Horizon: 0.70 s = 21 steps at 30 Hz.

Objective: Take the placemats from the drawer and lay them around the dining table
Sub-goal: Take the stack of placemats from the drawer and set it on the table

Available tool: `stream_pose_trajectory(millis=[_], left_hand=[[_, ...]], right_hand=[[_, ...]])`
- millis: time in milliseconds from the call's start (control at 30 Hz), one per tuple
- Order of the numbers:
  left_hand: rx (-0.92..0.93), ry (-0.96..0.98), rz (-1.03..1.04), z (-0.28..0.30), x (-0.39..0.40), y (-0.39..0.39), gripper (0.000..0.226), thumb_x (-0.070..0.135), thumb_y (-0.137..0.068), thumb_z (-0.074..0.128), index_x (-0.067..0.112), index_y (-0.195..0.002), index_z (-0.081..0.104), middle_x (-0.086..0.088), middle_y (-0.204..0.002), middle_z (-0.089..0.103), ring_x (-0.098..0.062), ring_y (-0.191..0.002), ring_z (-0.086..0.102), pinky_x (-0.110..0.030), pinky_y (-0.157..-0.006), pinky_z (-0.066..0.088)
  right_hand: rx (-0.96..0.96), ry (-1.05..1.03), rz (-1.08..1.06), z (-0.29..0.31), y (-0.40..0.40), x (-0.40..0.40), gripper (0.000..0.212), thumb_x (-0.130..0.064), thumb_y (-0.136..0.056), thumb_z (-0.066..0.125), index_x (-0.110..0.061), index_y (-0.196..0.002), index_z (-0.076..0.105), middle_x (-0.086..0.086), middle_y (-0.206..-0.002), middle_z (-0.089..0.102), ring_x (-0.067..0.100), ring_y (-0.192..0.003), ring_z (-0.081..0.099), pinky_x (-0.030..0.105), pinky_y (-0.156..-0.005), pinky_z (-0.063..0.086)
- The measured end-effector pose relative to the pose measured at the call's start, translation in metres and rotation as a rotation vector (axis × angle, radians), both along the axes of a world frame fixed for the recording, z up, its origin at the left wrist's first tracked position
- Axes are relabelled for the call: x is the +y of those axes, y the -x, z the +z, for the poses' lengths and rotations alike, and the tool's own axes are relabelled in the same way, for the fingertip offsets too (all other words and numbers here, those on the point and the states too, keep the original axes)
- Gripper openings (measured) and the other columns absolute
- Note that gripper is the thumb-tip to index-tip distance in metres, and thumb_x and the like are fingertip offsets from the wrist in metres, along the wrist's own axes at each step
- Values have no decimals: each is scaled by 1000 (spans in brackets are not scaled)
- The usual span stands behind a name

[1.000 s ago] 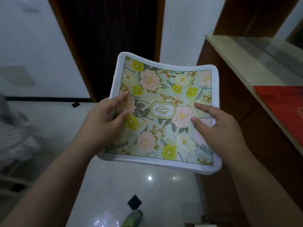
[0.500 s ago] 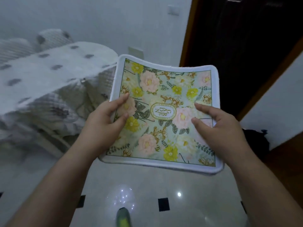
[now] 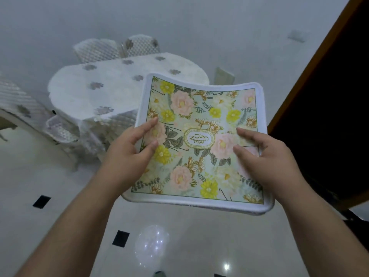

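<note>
In the head view, a stack of floral placemats is held up in mid-air in front of the person, at the centre of the picture, its printed face turned upward and its far edge sagging in a shallow curve between the two raised corners. The top mat has a white border, pink and yellow flowers on a pale green ground, and an oval label at its middle reading GARDEN. Beneath its near edge a second layer of white border shows, so more than one mat is in the stack, though how many cannot be told. The left hand grasps the stack's left edge, at about 9 o'clock from the label, with the thumb and a fingertip lying on the printed face and the other fingers hidden underneath. The right hand grasps the right edge, at about 3 o'clock from the label, thumb and forefinger likewise on top. Beyond the stack, at 10 o'clock, stands the dining worktop, round and draped in a white cloth with grey flower motifs; the mats do not touch it. Covered chairs stand around it. A dark doorway with a brown frame fills the 3 o'clock side. The glossy white floor carries small black diamond tiles.
</note>
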<state>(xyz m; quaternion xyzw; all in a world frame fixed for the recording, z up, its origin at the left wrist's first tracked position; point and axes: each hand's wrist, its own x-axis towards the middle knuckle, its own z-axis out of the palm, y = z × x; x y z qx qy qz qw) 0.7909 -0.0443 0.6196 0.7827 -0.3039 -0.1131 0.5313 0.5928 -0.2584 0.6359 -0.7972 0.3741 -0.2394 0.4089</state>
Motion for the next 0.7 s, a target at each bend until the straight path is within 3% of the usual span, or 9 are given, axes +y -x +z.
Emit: stream_pose_trajectory(millis=[233,433,700], left_hand=[[12,26,29,-4,14,-68,51,26,-96,69,55,-135,56,36,-126,54,1,-127,54,-42,-109,48],[46,49,92,-15,12,-106,50,25,-95,70,56,-132,58,27,-131,58,0,-126,55,-42,-109,48],[33,16,209,-22,-24,-169,49,27,-96,69,57,-133,57,24,-136,57,-1,-126,56,-40,-106,50]], right_hand=[[16,57,62,2,-76,6,43,-32,-88,74,-44,-128,64,-28,-118,57,-2,-113,58,28,-102,49],[45,66,133,-6,-128,-8,42,-33,-88,73,-44,-128,64,-28,-116,56,-7,-105,56,11,-88,42],[34,58,257,-16,-219,-63,42,-33,-86,75,-45,-126,65,-24,-122,60,-1,-114,58,26,-104,47]])
